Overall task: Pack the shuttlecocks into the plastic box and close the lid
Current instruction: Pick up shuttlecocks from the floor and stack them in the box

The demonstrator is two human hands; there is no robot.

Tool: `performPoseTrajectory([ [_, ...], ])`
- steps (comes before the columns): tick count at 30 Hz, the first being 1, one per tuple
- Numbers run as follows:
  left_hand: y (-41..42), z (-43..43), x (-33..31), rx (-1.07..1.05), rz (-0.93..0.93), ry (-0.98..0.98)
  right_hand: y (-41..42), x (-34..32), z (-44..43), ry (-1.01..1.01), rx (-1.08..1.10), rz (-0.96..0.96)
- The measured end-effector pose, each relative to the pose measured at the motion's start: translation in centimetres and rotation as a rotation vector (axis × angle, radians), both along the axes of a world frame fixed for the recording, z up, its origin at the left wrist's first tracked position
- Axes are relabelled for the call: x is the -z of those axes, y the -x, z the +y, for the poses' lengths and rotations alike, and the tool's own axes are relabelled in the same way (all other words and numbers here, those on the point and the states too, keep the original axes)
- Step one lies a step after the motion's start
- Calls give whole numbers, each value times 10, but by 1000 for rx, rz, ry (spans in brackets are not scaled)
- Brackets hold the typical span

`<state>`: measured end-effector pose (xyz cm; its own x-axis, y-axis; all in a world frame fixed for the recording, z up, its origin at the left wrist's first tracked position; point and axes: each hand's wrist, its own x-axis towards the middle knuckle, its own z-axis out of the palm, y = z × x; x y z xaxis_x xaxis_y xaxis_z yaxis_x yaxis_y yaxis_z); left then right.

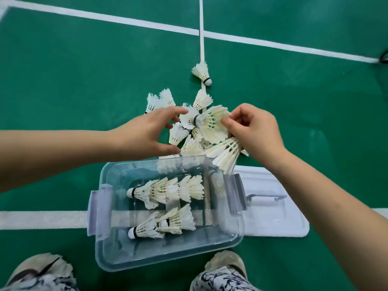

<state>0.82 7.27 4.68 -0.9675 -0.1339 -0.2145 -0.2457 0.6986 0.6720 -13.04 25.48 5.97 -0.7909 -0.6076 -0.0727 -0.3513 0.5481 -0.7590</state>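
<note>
Both hands are out over the pile of shuttlecocks on the green floor, just beyond the far edge of the box. The right hand pinches the feather rim of one shuttlecock between thumb and fingertips, its cork pointing left. Under the same palm a nested stack fans down toward the box's far right corner. The stack's cork end is hidden under the hand, so how the lower fingers grip it is hard to make out. The left hand is spread wide, thumb low and fingers arched over the pile. Its fingertips are right at the feathers, but I can't tell whether they touch, and it holds nothing I can see. The pile itself is a tangle, partly covered by both hands, so there's no counting it. The clear box is open, with two nested rows lying inside, corks to the left: an upper row and a lower row. The lid lies flat on the floor just right of the box, its near-left part blurred behind the box wall. A stray shuttlecock sits alone on the white line beyond the pile. At the bottom edge, two shoes and patterned trousers are cut off. A dark object at the right edge is too cropped to identify.
</note>
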Motion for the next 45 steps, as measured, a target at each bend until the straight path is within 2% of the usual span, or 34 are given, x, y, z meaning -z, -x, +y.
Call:
performPoseTrajectory([
  [4, 0, 17, -8, 58, 7, -27, -31, -7, -3, 80, -111, -172],
  [8, -1, 30, -12, 75, -47, -28, -42, 5, 0, 76, -152, -221],
  [12, -3, 27, -6, -28, -148, -114, -32, 12, 8, 111, -21, -284],
  [16, -11, 24, 0, -59, -177, -129, -19, 29, 17, 100, 241, -340],
  [20, -24, 34, 4, 80, -234, -132, -18, 41, 21, 158, 440, -550],
  [24, -29, 44, 8, 263, -142, -73, -41, 42, 13, 268, 385, -744],
  [27, -29, 46, 10, 288, -90, -50, -57, 34, 5, 407, 354, -958],
  [29, -29, 43, 11, 242, -71, -66, -63, 34, 3, 400, 294, -940],
  [33, -36, 39, 14, 232, -78, -99, -63, 38, 7, 221, 60, -652],
  [35, -42, 39, 17, 272, -101, -105, -59, 34, 9, 159, -72, -568],
  [38, -44, 36, 22, 296, -142, -114, -53, 27, 10, 110, -193, -621],
  [41, -43, 33, 25, 314, -161, -142, -46, 24, 10, 88, -201, -685],
  [45, -43, 31, 29, 326, -213, -127, -37, 24, 16, -40, -256, -491],
])
